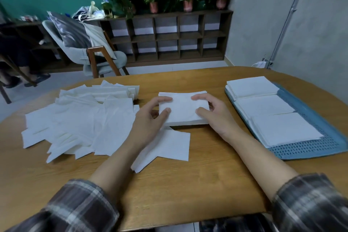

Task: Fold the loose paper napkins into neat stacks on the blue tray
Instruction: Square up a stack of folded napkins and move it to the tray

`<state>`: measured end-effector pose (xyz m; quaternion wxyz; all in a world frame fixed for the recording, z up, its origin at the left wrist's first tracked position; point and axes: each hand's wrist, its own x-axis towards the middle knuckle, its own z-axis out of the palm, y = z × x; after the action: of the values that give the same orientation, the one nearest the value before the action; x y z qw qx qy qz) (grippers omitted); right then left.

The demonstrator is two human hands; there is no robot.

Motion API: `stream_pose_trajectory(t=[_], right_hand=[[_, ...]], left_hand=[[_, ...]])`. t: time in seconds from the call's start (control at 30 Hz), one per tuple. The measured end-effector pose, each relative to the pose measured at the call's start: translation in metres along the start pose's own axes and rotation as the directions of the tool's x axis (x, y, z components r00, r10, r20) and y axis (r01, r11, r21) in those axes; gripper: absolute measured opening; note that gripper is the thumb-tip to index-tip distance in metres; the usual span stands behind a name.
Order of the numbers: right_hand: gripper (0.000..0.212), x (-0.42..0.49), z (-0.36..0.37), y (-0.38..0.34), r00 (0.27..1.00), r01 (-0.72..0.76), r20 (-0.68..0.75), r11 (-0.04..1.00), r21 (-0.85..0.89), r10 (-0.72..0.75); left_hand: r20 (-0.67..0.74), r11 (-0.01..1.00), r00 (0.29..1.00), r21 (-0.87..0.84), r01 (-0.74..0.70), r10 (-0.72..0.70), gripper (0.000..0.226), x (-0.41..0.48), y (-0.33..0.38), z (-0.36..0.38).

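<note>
A small stack of folded white napkins (183,111) lies at the middle of the wooden table. My left hand (150,117) holds its left side, thumb and fingers resting on the top sheet. My right hand (212,113) holds its right side the same way. To the left, a loose pile of unfolded napkins (81,118) spreads over the table. A single napkin (169,147) lies under my left wrist. At the right, the blue tray (320,145) carries three neat napkin stacks (263,107) in a row.
The round wooden table (188,184) curves away at its far edge. Behind it stand a grey chair (98,56) with a cushion, a dark cubby shelf (169,37) topped with potted plants, and a grey wall on the right.
</note>
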<state>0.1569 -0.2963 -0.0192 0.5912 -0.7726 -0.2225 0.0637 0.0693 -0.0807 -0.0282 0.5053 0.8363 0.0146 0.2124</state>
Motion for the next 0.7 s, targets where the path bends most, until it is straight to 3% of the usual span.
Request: stream_pose_trajectory(t=[0.2,0.37,0.47,0.7], right_hand=[[0.036,-0.013,-0.057,-0.016,0.995,-0.014,-0.098,0.997,-0.080,0.006],[0.037,-0.026,-0.123,-0.012,0.986,-0.024,-0.164,0.996,-0.088,0.009],[0.040,-0.027,-0.161,-0.008,0.980,-0.057,-0.196,0.991,-0.125,0.032],[0.042,-0.009,-0.219,0.021,0.981,-0.116,-0.175,0.975,-0.188,0.083]], left_hand=[[0.053,0.998,0.997,0.019,-0.062,0.061,0.025,0.011,0.042,0.034],[0.179,0.996,0.984,-0.085,0.024,-0.008,0.026,0.024,0.073,0.086],[0.212,0.995,0.977,-0.099,0.002,0.019,0.027,0.035,0.088,0.121],[0.250,0.996,0.968,-0.078,0.051,-0.030,0.028,0.061,0.099,0.180]])
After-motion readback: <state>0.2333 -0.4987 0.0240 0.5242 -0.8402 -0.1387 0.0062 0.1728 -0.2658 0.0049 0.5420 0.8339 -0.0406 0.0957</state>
